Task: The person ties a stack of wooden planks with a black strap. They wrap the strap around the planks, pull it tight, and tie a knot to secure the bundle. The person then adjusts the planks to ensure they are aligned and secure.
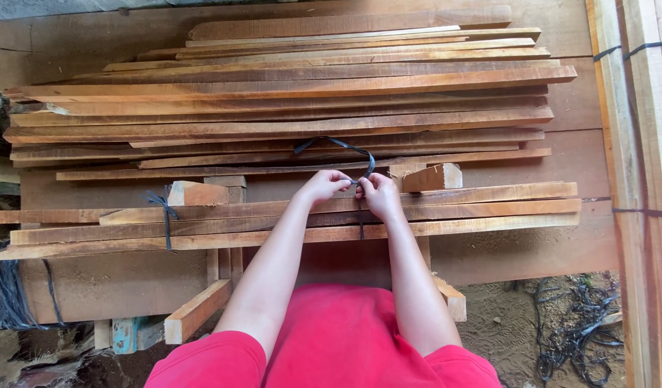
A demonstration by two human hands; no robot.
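My left hand (pixel 322 185) and right hand (pixel 380 194) are both pinched shut on the dark strap (pixel 349 152), held taut over the near bundle of wooden slats (pixel 345 213) beneath them so it binds tight.

- The thin plastic strap (pixel 345 147) was dark navy-black.
- The long sawn wood slats (pixel 288 215) were orange-brown, streaked paler.
- The short-sleeved shirt (pixel 331 338) was bright red.

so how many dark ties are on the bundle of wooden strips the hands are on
2: one tied strap near the bundle's left end, one strap at the middle that both hands are knotting. Others may be hidden.
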